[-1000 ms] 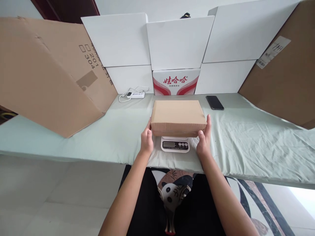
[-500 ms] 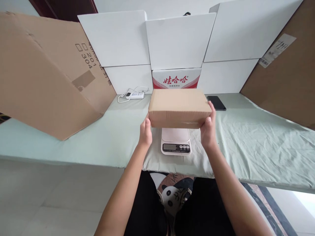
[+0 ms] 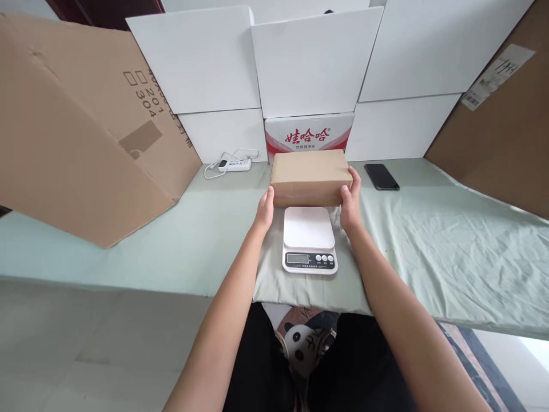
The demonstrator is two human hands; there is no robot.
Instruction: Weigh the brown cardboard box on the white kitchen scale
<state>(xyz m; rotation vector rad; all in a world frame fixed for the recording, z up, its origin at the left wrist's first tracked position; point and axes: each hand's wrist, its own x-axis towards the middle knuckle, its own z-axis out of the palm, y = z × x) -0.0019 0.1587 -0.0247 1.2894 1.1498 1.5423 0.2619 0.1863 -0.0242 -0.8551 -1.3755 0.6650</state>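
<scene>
Both hands clasp a closed brown cardboard box (image 3: 309,177) by its short ends, the left hand (image 3: 265,210) at its left end and the right hand (image 3: 350,201) at its right end, fingers wrapped on the sides. The box sits just beyond a white digital kitchen scale (image 3: 309,239), whose platform lies bare between the 2 wrists on the pale green cloth (image 3: 429,240). Right of the right hand lies a black phone (image 3: 381,176); left of the left hand, near the wall of white cartons (image 3: 313,63), rests a white power strip (image 3: 234,166) with its cable. Directly behind the box stands a red-and-white printed carton (image 3: 309,134). 1 second ago the box rested on the scale; half a second ago it was lifted above it. Whether the box now touches the cloth cannot be told. The scale's display is too small to read.
</scene>
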